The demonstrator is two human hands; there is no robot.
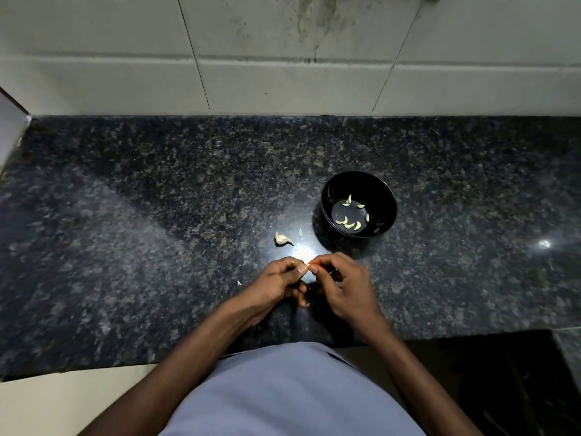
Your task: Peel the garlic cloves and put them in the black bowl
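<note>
While your left hand [276, 280] and right hand [342, 283] meet fingertip to fingertip above the granite counter [157, 215], both sets of fingers are curled in, pinching a small garlic clove [309, 266] between thumbs and forefingers; most of the clove is hidden. Your forearms come up from the counter's near edge and converge at its middle. Beyond your left hand lies an unpeeled piece of garlic [282, 239], with a scrap of skin [300, 232] beside it. Just right of these stands the black bowl [386, 196], holding several peeled cloves [349, 225]. Open counter stretches left and right, up to the tiled wall [283, 73].
</note>
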